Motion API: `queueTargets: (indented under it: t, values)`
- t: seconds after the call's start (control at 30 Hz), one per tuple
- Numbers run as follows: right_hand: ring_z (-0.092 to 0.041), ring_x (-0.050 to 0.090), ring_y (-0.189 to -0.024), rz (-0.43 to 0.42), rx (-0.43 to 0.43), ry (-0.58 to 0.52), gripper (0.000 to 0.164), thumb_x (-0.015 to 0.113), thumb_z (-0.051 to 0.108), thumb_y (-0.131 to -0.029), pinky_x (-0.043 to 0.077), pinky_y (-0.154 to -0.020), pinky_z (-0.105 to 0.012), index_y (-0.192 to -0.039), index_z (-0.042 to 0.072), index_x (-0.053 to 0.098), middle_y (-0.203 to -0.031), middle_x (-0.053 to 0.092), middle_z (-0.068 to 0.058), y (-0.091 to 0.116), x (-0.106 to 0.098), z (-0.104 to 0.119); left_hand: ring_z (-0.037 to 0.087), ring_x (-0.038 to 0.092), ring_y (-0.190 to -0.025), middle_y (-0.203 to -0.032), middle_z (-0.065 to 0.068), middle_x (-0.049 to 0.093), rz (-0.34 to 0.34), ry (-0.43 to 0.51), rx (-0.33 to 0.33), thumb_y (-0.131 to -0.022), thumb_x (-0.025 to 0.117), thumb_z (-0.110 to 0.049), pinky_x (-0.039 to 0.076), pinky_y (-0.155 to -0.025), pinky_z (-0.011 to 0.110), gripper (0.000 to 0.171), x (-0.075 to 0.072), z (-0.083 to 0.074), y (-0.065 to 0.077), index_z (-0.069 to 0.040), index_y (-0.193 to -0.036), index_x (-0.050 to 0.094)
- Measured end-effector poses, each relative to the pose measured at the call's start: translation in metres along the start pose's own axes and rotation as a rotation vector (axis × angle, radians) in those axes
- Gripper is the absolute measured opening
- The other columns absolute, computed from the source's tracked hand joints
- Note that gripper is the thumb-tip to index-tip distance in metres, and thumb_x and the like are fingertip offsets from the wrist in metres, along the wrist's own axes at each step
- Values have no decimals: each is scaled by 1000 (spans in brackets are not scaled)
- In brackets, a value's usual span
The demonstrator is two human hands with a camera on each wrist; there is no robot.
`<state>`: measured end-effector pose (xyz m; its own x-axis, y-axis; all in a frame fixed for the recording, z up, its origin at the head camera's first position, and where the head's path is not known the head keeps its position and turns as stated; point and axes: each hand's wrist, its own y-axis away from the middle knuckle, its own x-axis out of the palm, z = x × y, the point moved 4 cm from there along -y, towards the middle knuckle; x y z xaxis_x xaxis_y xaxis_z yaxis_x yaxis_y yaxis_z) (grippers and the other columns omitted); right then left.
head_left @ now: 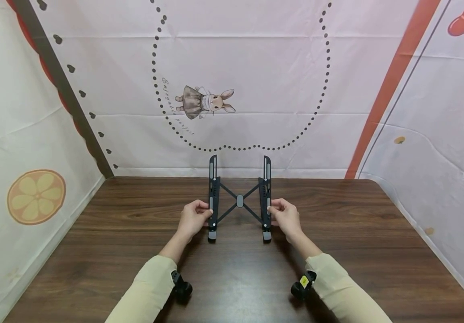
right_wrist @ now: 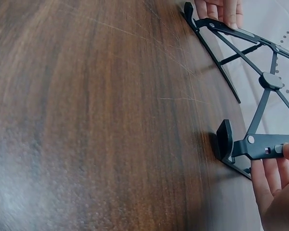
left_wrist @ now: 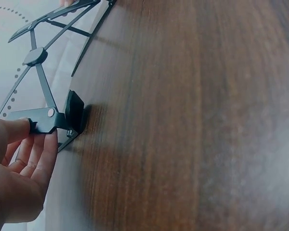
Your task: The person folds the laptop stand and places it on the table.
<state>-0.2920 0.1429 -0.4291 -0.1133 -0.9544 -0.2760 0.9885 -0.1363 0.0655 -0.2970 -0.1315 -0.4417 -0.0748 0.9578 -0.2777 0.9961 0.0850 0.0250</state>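
A black folding laptop stand (head_left: 240,201) stands spread on the wooden table, its two side rails joined by crossed bars with a grey hub in the middle. My left hand (head_left: 193,217) pinches the left rail near its front end, thumb on top and fingers underneath, as the left wrist view (left_wrist: 26,163) shows. On the other side my right hand (head_left: 287,216) grips the right rail the same way, its thumb beside a small slot in the right wrist view. Upturned front lips (right_wrist: 225,139) rise at the near end of the rails.
The brown table (head_left: 240,278) reaches back to a printed cloth wall (head_left: 256,89) with a rabbit figure, close behind the stand. Cloth side walls (head_left: 34,134) border the table left and right. Black wrist cameras (head_left: 181,287) hang at both sleeves.
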Motion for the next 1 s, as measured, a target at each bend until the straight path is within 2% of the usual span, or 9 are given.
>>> queueTargets:
  t: [0.33,0.7,1.0]
  values:
    - [-17,64,-73,-7,-5,-11,22,61,9,-87,56,-66,-37,-108,4,62,-93,64,-10,-1,1,0,18,63,-73,-87,11,66,-9,-17,-9,-85,64,-7,55,-60,31,16,0,0,1,1,-98,61]
    - [-15,63,-72,-4,-7,-23,22,60,7,-87,55,-62,-31,-108,2,62,-93,63,-11,-2,3,-1,19,64,-72,-87,12,67,-10,-12,1,-84,64,-5,55,-61,33,14,1,-3,2,2,-96,60]
    - [-15,61,-72,-5,7,-17,22,60,9,-87,55,-65,-34,-108,4,62,-91,62,-8,-1,3,-1,20,64,-74,-87,10,67,-17,-19,-5,-84,65,-6,55,-61,33,10,2,-1,2,-3,-93,61]
